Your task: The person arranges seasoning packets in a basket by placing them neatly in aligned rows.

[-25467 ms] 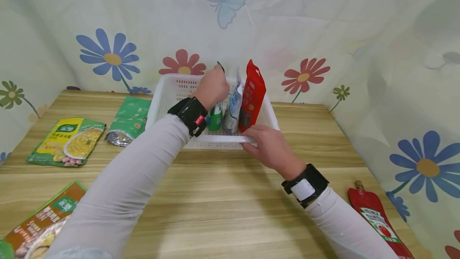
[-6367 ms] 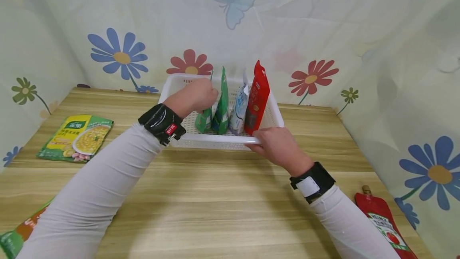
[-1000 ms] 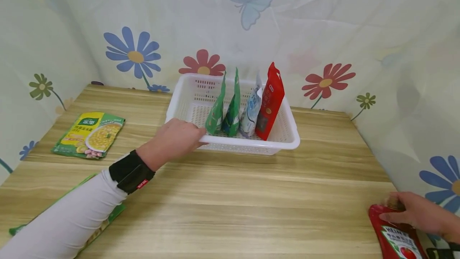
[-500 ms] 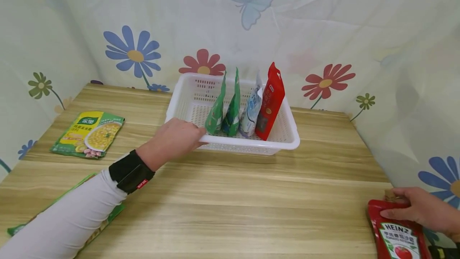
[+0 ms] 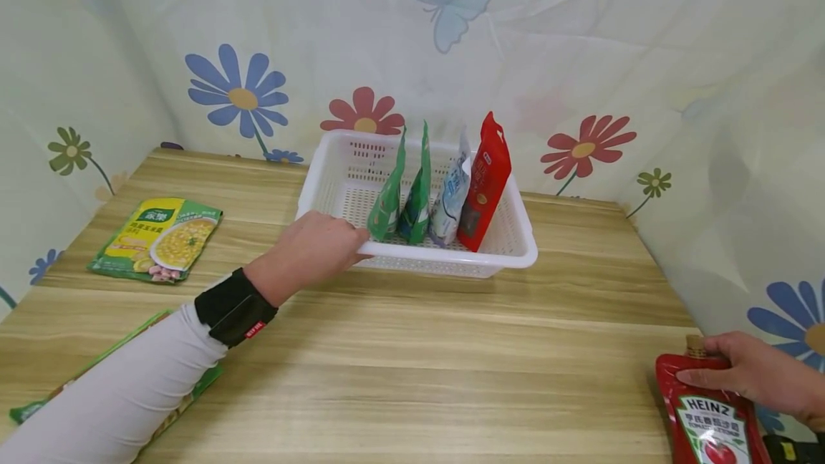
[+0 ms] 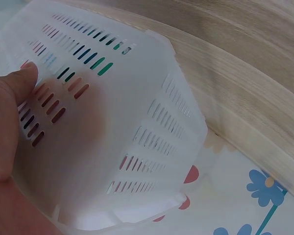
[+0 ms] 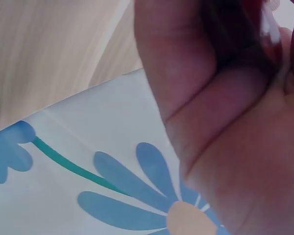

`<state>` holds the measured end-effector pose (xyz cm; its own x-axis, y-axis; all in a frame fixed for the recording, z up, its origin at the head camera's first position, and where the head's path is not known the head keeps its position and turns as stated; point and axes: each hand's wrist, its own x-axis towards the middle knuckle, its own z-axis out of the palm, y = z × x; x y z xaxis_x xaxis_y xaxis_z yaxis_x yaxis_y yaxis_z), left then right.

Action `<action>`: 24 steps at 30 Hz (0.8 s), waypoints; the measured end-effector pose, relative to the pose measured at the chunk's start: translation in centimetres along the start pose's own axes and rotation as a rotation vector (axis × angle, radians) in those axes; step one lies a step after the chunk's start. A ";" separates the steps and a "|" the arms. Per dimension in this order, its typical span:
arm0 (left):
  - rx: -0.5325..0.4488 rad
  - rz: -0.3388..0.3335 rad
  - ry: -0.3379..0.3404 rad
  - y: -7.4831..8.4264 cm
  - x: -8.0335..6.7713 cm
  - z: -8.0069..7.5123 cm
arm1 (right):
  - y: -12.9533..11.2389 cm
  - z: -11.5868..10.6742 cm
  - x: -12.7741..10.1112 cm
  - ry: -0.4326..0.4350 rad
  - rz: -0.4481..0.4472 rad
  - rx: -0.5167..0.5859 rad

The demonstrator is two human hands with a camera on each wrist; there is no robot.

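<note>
My left hand (image 5: 316, 249) grips the front rim of a white plastic basket (image 5: 445, 255) near its left corner. In the left wrist view the thumb (image 6: 24, 81) presses the slotted wall from outside. Inside the basket, two green pouches (image 5: 389, 199), a white-and-blue pouch (image 5: 450, 199) and a red pouch (image 5: 486, 185) stand upright in a row, leaving the left part bare. At the far right, my right hand (image 5: 760, 374) pinches a red Heinz ketchup pouch (image 5: 709, 407) by its upper corner, beside the gold cap. The pouch is tilted up, its label facing me.
A yellow-and-green soup packet (image 5: 157, 240) lies flat on the wooden table (image 5: 419, 364) to the left. Another green-edged packet (image 5: 200, 385) lies nearer, mostly hidden under my left forearm. Flower-printed cloth (image 5: 548, 34) encloses the back and sides.
Since one second ago, my right hand has raised the ketchup pouch from lying to tilted upward. Earlier, the left hand was inside the basket and the right one held its front rim.
</note>
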<state>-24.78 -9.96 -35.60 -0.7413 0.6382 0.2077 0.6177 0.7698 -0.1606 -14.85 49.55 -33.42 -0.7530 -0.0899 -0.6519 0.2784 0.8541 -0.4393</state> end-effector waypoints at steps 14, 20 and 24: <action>-0.004 0.006 0.002 -0.1 0.0 0.1 | -3.7 0.4 -1.3 0.094 0.021 -0.105; -0.008 -0.003 -0.006 0.0 0.0 0.0 | -5.9 0.5 -2.1 0.106 -0.001 -0.122; -0.016 -0.005 -0.001 0.0 0.0 -0.1 | -7.4 0.7 -2.9 0.123 -0.047 -0.161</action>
<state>-24.71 -9.96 -35.49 -0.7444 0.6347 0.2074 0.6184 0.7725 -0.1443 -14.34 43.08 -28.75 -0.8328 -0.0771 -0.5481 0.1494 0.9222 -0.3567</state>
